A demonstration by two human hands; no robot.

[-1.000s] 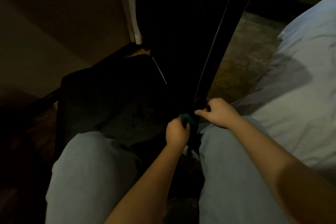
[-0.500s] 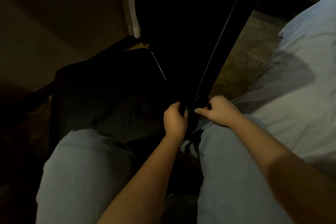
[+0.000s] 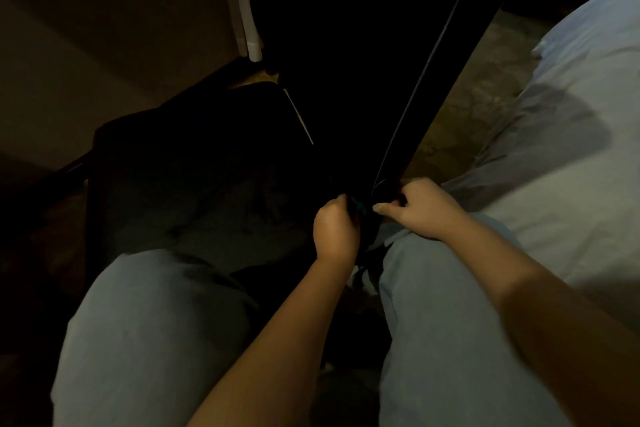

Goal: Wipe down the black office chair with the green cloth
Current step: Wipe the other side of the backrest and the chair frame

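Note:
The room is dim. The black office chair [image 3: 363, 55] fills the upper middle, its tall dark back narrowing down to a point between my knees. My left hand [image 3: 334, 232] is curled round the green cloth [image 3: 358, 206], of which only a small teal scrap shows, and holds it against the lower edge of the chair's back. My right hand [image 3: 420, 208] grips the same lower edge from the right, fingers curled, thumb pointing left. The chair's seat [image 3: 194, 163] lies dark at the left.
My two knees in light blue trousers [image 3: 156, 333] frame the bottom. A bed with a pale sheet [image 3: 568, 135] runs along the right. A white pole [image 3: 246, 10] hangs beside the beige wall at upper left. Mottled floor [image 3: 481, 94] shows between chair and bed.
Both hands have shifted slightly up along the chair's lower edge. The cloth, plainly visible a second ago, is now mostly hidden in my left fist.

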